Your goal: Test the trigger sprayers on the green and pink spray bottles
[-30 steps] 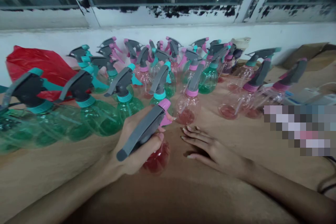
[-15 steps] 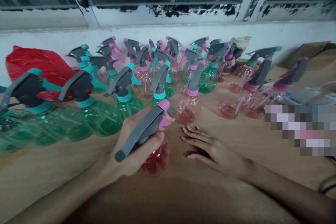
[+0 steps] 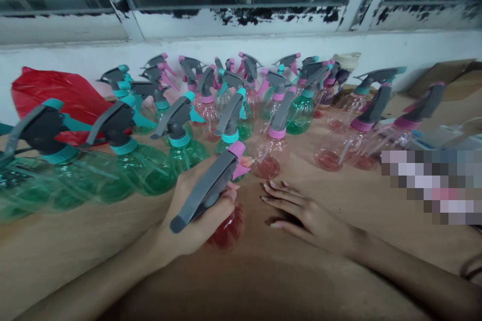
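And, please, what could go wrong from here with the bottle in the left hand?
The left hand has fingers close to the pink trigger, so a harder grip might squeeze it. The held bottle could knock the pink-collared bottle behind it if pushed forward. The right hand lies near that bottle too and might nudge it.

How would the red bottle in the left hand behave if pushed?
The red bottle may tip, since its spray head rises above a rounded body. Its smooth, glossy surface could be slippery. The left hand probably steadies it.
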Motion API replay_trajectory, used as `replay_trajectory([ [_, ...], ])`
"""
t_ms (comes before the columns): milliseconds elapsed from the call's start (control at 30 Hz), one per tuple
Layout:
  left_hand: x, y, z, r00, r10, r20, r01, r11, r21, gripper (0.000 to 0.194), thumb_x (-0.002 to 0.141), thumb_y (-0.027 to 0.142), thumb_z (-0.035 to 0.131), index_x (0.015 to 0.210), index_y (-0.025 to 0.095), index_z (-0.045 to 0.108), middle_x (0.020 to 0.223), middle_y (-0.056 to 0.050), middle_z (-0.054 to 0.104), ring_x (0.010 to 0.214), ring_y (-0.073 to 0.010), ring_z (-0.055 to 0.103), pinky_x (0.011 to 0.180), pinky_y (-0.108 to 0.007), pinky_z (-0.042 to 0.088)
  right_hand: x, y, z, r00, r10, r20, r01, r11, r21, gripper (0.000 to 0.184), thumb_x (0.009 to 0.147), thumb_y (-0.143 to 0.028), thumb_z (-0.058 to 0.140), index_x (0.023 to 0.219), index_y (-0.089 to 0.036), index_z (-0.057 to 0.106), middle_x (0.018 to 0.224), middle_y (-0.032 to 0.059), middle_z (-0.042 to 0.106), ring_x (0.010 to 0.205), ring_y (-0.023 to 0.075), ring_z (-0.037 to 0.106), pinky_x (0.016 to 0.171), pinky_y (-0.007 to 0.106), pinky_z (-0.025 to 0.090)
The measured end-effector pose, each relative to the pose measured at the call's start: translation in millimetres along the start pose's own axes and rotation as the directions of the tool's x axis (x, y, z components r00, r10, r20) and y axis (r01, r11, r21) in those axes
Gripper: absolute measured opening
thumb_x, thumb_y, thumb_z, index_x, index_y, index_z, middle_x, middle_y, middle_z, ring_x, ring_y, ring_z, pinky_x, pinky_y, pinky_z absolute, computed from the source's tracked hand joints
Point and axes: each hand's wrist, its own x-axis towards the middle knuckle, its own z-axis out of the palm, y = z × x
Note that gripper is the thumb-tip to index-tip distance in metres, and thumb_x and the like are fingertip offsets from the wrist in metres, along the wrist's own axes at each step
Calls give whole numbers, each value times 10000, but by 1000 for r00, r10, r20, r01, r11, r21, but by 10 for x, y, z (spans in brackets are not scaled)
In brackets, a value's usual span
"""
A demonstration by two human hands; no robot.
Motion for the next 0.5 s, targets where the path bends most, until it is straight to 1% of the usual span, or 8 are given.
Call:
replay_trajectory([
  [100,-3,9,-1,1000,9,11,-9,1000,15,144,686,140,498,671,237,392,648,38,419,598,-156,531,603,-310,449,0,-1,-4,1000,-4,-8,4,1000,5,477,899,-429,445,1336,-246,397,1416,27,383,1329,198,287,1103,446,254],
  [233,-5,17,-2,1000,0,9,-1,999,53,101,720,172,488,713,247,420,650,33,418,584,-162,472,609,-328,427,-2,-3,2,1000,-8,-20,8,1000,13,481,896,-420,456,1340,-251,389,1416,30,383,1324,204,298,1098,457,261],
  [400,-10,9,5,1000,-12,3,11,998,60,93,735,184,489,716,250,426,648,32,410,576,-161,443,598,-328,415,-2,3,12,1000,-5,-9,5,1000,-7,477,896,-435,448,1324,-228,414,1421,31,376,1330,191,284,1101,435,263],
  [500,-9,1,1,1000,0,-4,1,999,53,92,721,175,495,727,248,440,656,31,438,571,-159,472,590,-326,432,-2,-3,6,1000,5,-5,-5,1000,-9,478,898,-435,443,1328,-229,408,1420,28,377,1331,189,283,1103,435,258],
])
